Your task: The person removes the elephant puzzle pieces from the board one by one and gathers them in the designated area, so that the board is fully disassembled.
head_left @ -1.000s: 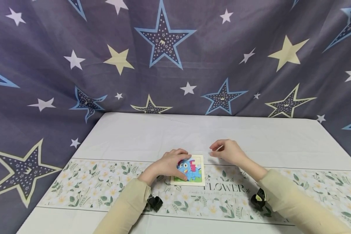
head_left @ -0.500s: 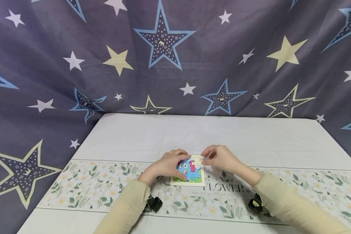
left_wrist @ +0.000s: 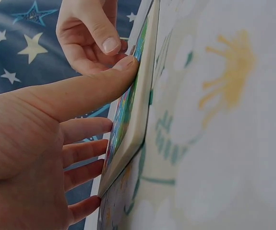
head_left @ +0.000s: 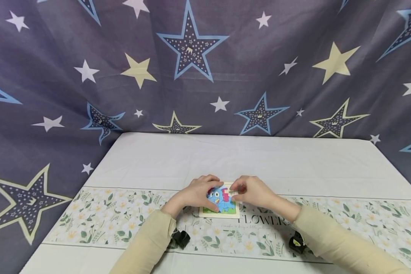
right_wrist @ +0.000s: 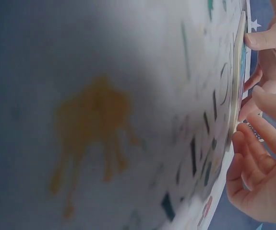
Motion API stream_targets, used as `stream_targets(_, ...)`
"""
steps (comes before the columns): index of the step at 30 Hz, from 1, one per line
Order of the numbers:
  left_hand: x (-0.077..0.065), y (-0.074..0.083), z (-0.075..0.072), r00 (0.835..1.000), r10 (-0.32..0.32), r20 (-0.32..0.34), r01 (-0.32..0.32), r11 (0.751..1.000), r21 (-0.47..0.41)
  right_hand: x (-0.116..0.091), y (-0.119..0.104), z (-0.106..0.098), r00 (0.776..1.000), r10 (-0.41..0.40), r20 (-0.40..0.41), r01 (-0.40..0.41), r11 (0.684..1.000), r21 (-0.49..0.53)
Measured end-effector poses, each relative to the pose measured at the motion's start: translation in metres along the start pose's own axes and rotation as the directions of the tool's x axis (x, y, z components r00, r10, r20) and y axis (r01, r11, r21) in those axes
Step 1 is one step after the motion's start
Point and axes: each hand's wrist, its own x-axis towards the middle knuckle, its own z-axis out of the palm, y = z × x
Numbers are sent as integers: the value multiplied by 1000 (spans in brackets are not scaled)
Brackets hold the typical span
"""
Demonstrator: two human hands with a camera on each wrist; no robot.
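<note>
A small square jigsaw puzzle (head_left: 222, 207) with a blue cartoon creature in a pale frame lies on the table. Spread over its left part is my left hand (head_left: 196, 192); in the left wrist view the straight thumb (left_wrist: 97, 86) presses the picture and the other fingers touch the far side. From the right, my right hand (head_left: 257, 192) reaches over the puzzle's upper right part. Its thumb and index finger stand apart at the pieces there, the other fingers loosely bent. In the right wrist view its fingertips (right_wrist: 240, 128) are right at the frame.
A white cloth with a floral band (head_left: 123, 217) and the printed word FLOWER covers the table. Behind and to the left hangs a dark star-patterned curtain (head_left: 243, 68). Black wrist cameras (head_left: 181, 239) sit below both sleeves.
My right hand has moved left and toward me, from beside the puzzle to over its right part. The left hand and the puzzle have stayed in place.
</note>
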Motion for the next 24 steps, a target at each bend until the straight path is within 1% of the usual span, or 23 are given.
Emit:
stream_targets(11, 1, 0, -1, 1000, -1, 0, 1, 1000, 10, 1, 1, 3, 1000, -11, 11, 11, 999, -30)
stream_targets(18, 1, 0, -1, 1000, -6, 6, 6, 1000, 10, 1, 1, 6, 999, -33, 10, 34, 996, -83)
stream_targets(24, 1, 0, 0, 1000, -5, 3, 5, 1000, 12, 0, -1, 6, 999, -36, 16, 37, 995, -92)
